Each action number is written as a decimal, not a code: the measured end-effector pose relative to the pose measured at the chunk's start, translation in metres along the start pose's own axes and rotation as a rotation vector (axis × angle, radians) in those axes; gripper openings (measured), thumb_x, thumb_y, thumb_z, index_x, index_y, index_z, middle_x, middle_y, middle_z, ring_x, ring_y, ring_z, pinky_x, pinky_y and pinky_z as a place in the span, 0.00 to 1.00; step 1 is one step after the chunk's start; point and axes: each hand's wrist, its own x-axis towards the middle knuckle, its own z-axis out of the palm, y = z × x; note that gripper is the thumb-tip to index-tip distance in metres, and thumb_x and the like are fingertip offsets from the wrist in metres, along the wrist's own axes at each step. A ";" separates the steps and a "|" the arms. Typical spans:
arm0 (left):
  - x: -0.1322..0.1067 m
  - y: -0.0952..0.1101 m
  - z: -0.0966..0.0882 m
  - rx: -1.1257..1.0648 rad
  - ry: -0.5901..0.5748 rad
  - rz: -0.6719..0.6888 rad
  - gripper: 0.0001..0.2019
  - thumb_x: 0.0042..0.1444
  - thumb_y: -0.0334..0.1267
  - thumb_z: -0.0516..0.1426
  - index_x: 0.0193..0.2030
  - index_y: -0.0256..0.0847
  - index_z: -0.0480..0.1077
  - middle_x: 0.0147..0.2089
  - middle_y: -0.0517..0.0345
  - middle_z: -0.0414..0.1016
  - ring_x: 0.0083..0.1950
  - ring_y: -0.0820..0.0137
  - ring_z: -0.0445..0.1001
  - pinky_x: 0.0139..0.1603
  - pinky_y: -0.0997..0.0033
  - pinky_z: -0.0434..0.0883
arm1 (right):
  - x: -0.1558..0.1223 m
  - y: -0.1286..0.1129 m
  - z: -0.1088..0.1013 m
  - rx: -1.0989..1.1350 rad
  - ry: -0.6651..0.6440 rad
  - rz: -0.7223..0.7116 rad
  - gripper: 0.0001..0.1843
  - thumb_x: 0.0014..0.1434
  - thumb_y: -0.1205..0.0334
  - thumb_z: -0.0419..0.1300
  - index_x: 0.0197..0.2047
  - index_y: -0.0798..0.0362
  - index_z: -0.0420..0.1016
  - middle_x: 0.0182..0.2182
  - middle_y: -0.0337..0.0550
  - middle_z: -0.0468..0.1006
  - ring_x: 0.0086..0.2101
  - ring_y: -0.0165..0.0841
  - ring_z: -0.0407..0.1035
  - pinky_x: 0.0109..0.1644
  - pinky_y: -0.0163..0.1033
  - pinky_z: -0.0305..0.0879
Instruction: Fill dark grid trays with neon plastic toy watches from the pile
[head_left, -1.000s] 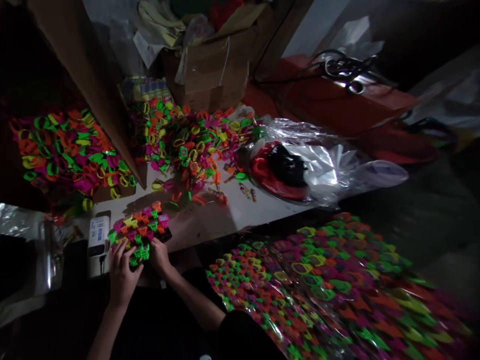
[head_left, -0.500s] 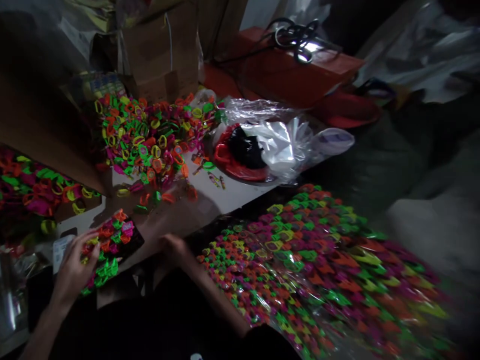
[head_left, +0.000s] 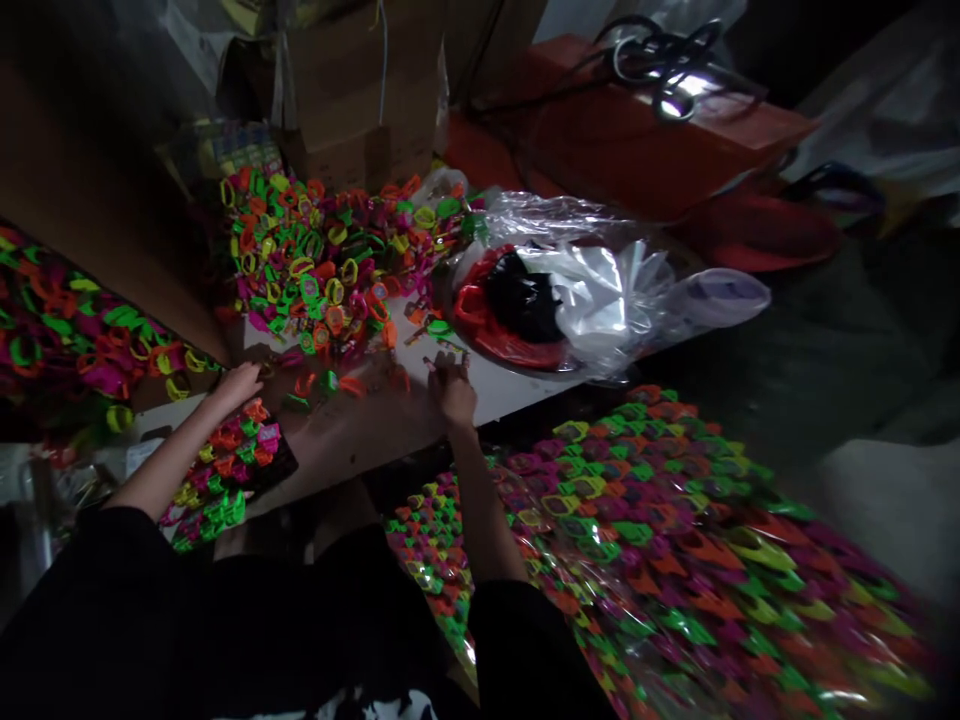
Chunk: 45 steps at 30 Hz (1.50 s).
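My left hand point(head_left: 237, 388) reaches over the upper edge of a dark card point(head_left: 283, 462) covered in rows of bright toy watches point(head_left: 238, 455). Its fingers are drawn together beside loose pieces, and whatever they hold is too small to make out. Further right, my right hand point(head_left: 454, 398) is lowered to the white table point(head_left: 495, 398) with fingers curled down at small patterned strips point(head_left: 448, 347). Those fingers are dark, and their grip is partly hidden. A heap of loose neon toy watches point(head_left: 315, 265) lies beyond both hands.
At left, a tilted cardboard box point(head_left: 112, 220) holds more watches. A clear bag with red and black contents point(head_left: 517, 310) sits right of the heap, before a red box point(head_left: 637, 130) with a coiled cable point(head_left: 667, 65). Plastic-wrapped rows of watches point(head_left: 645, 520) fill the lower right.
My left hand has moved off the carded watches, up toward the loose ones. My right hand has reached forward and right to the strips. The view has shifted a little to the left.
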 end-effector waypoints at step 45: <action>-0.250 0.160 -0.067 -1.500 0.924 -0.479 0.16 0.44 0.45 0.69 0.37 0.40 0.76 0.36 0.57 0.81 0.42 0.68 0.80 0.49 0.69 0.75 | -0.264 -0.217 -0.030 0.737 -0.091 -0.979 0.18 0.64 0.72 0.55 0.55 0.50 0.72 0.44 0.47 0.81 0.45 0.32 0.77 0.47 0.35 0.76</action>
